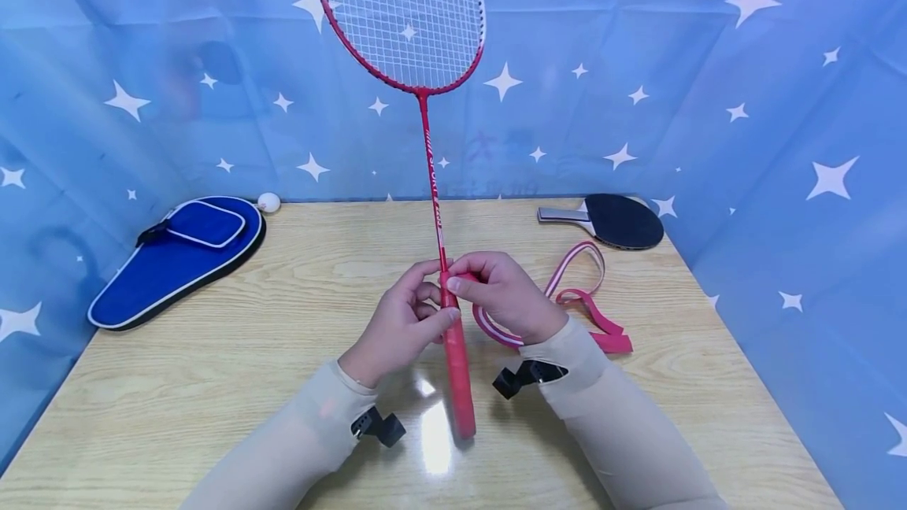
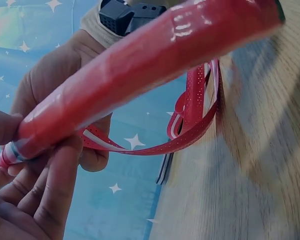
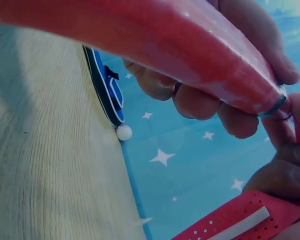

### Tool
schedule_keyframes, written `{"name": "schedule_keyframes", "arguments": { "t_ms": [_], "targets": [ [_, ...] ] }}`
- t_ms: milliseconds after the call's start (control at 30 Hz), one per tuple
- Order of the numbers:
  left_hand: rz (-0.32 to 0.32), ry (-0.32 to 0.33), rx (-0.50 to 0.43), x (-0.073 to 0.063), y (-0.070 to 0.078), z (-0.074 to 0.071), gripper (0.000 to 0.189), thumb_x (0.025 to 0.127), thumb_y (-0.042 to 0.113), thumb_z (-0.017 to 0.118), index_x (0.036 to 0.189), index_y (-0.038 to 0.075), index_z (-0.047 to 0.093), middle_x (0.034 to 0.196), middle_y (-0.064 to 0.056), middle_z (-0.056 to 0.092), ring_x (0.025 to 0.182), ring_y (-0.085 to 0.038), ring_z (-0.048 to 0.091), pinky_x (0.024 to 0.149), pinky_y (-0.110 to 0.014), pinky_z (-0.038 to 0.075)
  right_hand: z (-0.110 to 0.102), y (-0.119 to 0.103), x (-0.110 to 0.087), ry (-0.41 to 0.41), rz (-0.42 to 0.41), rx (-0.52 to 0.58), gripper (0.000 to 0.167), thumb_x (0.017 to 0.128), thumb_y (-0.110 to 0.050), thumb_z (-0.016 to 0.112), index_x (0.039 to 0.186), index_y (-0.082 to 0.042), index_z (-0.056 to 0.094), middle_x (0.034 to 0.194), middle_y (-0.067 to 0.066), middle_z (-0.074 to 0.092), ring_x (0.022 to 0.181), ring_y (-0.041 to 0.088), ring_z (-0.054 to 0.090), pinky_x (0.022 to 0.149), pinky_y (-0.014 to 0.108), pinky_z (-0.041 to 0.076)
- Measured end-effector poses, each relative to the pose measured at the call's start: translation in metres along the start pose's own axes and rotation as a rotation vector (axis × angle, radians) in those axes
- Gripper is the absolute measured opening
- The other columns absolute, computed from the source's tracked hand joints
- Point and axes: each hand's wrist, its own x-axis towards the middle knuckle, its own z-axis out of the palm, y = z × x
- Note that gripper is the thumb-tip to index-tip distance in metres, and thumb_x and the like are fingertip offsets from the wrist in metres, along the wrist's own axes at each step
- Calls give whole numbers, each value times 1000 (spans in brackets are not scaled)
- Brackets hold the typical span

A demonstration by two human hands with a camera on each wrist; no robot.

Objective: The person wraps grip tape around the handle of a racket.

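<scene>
A red badminton racket [image 1: 434, 187] stands tilted in front of me in the head view, its strung head at the top and cut off by the frame. Its handle [image 2: 115, 75] is covered in smooth, shiny red wrapping. My left hand [image 1: 400, 325] holds the upper handle between thumb and fingers. At the handle's top, my right hand [image 1: 506, 293] pinches a strip of red perforated grip tape [image 3: 235, 220] against it. The tape has a white backing strip, and its loose length loops onto the table to the right. Fingers partly hide the tape's end.
At the left lies a blue paddle case [image 1: 170, 274] with a white ball [image 1: 268, 202] beside it. A black table tennis paddle [image 1: 623, 220] rests at the back right of the wooden table [image 1: 283, 384]. Blue star-printed cloth [image 1: 567, 116] hangs behind and at the sides.
</scene>
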Motion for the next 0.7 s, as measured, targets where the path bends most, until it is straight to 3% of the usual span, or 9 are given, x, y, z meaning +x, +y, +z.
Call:
{"name": "schedule_keyframes", "arguments": {
  "t_ms": [433,700],
  "targets": [
    [46,-21,-36,0,0,-2,57,97,-4,63,150,10,49,98,-19,72,68,-18,72,62,-34,65,-3,1,0,-1,19,-33,20,105,-11,62,115,-1,76,99,15,67,84,24,53,75,29,47],
    [109,-79,-82,1,-4,-6,56,97,-8,59,151,0,44,102,-30,71,70,-14,73,61,-31,63,-1,1,0,-20,-9,-17,19,106,-10,61,114,1,74,97,9,69,87,24,58,80,34,52]
  ]
}}
